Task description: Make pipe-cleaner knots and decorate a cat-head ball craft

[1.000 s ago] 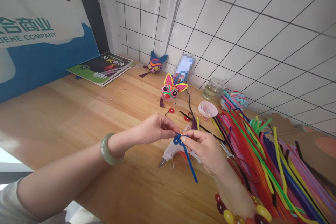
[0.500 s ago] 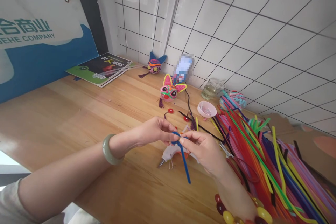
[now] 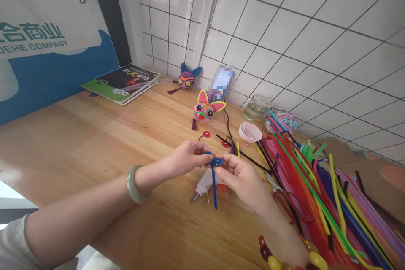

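Observation:
A blue pipe cleaner (image 3: pixel 214 190) is bent into small loops at its top, and its straight tail hangs down. My left hand (image 3: pixel 193 158) pinches the left loop between thumb and fingers. On the other side, my right hand (image 3: pixel 237 173) has thumb and fingertips closed at the right loop. Below the hands lies a white and orange glue gun (image 3: pixel 204 183), its nozzle pointing left and part of it hidden by my right hand. Just beyond my fingers are a red bead with a cord (image 3: pixel 206 134) and a black pipe cleaner (image 3: pixel 249 158).
Many coloured pipe cleaners (image 3: pixel 316 194) spread over the right side, with scissors (image 3: pixel 274 183) beside them. Toward the wall stand a pink bowl (image 3: pixel 249 132), a glass jar (image 3: pixel 257 107), a phone (image 3: pixel 222 80) and two animal-head ornaments, one pink (image 3: pixel 204 112), one blue-eared (image 3: pixel 186 78). Booklets (image 3: pixel 123 84) lie back left.
The pipe cleaner's tail has swung left and hangs more upright. Its right loop shows more clearly, as my right fingers have shifted slightly. My left hand stays on the left loop.

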{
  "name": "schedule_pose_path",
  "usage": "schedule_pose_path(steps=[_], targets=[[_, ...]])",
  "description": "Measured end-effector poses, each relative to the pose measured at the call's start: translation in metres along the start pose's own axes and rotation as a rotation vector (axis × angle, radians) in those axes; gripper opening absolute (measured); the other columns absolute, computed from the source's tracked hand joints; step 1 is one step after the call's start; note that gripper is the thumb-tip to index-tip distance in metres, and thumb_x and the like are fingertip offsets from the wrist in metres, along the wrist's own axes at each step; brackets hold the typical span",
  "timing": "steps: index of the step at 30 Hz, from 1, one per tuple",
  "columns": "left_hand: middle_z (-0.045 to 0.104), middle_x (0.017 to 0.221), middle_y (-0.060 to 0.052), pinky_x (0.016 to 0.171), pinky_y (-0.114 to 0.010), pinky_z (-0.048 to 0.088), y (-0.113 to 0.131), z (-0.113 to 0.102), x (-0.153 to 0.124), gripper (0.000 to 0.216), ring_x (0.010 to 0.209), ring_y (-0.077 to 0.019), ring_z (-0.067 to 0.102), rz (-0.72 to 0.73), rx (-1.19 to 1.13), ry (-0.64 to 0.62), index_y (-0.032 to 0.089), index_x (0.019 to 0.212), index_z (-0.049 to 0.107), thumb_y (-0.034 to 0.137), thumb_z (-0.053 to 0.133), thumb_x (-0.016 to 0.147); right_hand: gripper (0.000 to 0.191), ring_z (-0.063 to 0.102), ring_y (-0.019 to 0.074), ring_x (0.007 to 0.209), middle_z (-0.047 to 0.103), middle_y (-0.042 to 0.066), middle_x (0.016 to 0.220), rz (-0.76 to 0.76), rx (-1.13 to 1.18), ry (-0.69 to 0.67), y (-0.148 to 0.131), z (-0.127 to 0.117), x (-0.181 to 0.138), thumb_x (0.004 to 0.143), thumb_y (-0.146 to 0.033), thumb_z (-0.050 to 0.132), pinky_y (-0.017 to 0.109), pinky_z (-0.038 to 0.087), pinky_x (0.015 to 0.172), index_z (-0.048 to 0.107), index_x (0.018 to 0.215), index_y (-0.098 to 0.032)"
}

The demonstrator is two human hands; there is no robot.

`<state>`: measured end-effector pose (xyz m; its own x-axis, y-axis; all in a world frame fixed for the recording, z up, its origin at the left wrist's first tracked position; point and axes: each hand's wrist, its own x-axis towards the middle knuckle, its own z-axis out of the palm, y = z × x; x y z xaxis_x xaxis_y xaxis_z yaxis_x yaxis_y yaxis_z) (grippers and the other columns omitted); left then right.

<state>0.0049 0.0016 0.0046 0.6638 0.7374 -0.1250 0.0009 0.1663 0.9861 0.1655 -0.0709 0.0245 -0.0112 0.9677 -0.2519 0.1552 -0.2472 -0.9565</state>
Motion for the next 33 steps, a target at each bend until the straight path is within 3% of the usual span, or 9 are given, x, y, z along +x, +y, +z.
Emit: schedule_pose_path(steps=[4, 7, 17, 33], targets=[[0.06, 0.064, 0.001, 0.058, -0.021, 0.04, -0.0017, -0.0017, 0.0028, 0.016, 0.058, -0.0072, 0.052, 0.015, -0.047, 0.054, 0.013, 0.074, 0.06, 0.028, 0.062, 0.078, 0.04, 0.054, 0.009, 0.049, 0.065, 0.0, 0.07, 0.051, -0.025, -0.023, 0.0014, 0.0003, 0.0002, 0.069, -0.045, 0.068, 0.023, 0.043, 0.048, 0.057, 0.093, -0.016], [0.062, 0.065, 0.0, 0.059, -0.021, 0.043, -0.0025, -0.0022, 0.0046, 0.016, 0.058, -0.008, 0.055, 0.0, -0.095, 0.093, 0.013, 0.074, 0.06, 0.027, 0.064, 0.077, 0.038, 0.05, 0.0078, 0.04, 0.065, 0.0, 0.064, 0.084, -0.04, -0.054, 0.0012, 0.0008, -0.0012, 0.072, -0.049, 0.065, 0.023, 0.04, 0.044, 0.055, 0.089, -0.016], [0.065, 0.066, -0.001, 0.057, -0.022, 0.044, -0.001, -0.001, 0.0018, 0.017, 0.057, -0.0084, 0.057, -0.04, -0.12, 0.094, 0.013, 0.072, 0.061, 0.029, 0.065, 0.076, 0.036, 0.042, 0.0059, 0.037, 0.062, -0.002, 0.056, 0.086, -0.092, 0.014, -0.0011, 0.0023, -0.0031, 0.072, -0.048, 0.064, 0.02, 0.032, 0.039, 0.06, 0.085, -0.015], [0.069, 0.069, -0.004, 0.057, -0.019, 0.045, 0.0008, -0.0045, 0.0021, 0.026, 0.058, -0.0078, 0.059, -0.163, -0.267, 0.018, 0.012, 0.074, 0.069, 0.036, 0.076, 0.068, 0.022, 0.053, 0.0121, 0.046, 0.059, -0.001, 0.051, -0.007, -0.221, 0.094, -0.0003, 0.0001, -0.0039, 0.072, -0.04, 0.063, 0.023, 0.042, 0.044, 0.064, 0.068, -0.019]])
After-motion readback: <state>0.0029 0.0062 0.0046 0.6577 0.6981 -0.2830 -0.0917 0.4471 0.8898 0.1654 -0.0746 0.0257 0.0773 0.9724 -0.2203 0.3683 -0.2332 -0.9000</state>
